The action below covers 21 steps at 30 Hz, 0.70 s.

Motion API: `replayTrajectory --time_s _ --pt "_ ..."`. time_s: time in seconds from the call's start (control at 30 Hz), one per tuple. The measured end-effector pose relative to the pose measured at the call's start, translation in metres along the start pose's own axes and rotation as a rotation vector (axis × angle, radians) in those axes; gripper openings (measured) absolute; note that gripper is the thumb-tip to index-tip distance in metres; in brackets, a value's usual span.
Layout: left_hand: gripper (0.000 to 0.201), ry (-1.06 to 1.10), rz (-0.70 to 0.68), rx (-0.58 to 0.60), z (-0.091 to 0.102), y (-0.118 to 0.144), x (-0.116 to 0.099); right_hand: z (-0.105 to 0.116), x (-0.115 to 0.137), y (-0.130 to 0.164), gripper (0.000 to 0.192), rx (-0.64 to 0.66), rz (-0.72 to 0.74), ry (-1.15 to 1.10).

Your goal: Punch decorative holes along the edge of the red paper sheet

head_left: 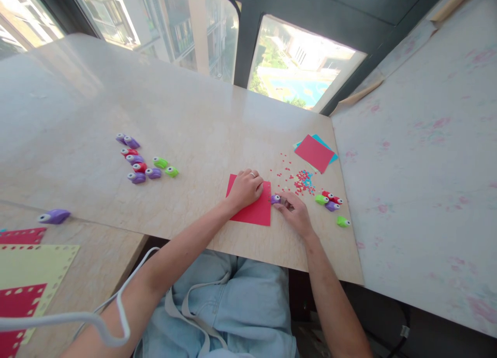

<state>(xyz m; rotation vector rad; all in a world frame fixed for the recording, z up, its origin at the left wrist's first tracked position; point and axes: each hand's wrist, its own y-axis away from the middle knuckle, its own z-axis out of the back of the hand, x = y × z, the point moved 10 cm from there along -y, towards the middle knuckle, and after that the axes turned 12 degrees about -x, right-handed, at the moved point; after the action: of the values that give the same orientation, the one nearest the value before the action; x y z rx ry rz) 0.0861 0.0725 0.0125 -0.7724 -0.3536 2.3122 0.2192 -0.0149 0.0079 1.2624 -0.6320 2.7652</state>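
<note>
L hand (245, 188) flat on red paper (251, 209), grip wide; R hand (295, 213) grip holding purple punch (275, 198) at paper edge, on counter (202, 125).

a: surface type?
b: a beige marble-look table (116, 89), glossy, with daylight reflected across its far half. a second, lower table (104, 259) of the same finish adjoins it at the near left.

a: windows?
b: large panes (303, 73) behind the table, in a dark frame (248, 42). buildings, trees and a blue pool are visible below.

a: right side?
b: a pale wall (427, 166) with faint pink flower print.

a: lighting?
b: bright natural daylight.
</note>
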Motion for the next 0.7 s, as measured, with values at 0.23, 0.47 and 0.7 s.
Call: replayTrajectory --time_s 0.23,0.47,0.7 --pt "0.029 -0.021 -0.011 0.015 -0.0003 0.0 -0.0011 -0.0013 0.0015 0.0005 0.03 0.014 0.015 -0.007" --pt "0.027 -0.001 -0.005 0.011 -0.0003 0.0001 -0.0005 -0.0012 0.0017 0.0008 0.033 0.026 -0.002 -0.005" --pt "0.028 0.023 -0.002 0.012 -0.0005 0.0002 -0.0004 0.0004 0.0011 0.0018 0.039 0.009 0.006 -0.001"
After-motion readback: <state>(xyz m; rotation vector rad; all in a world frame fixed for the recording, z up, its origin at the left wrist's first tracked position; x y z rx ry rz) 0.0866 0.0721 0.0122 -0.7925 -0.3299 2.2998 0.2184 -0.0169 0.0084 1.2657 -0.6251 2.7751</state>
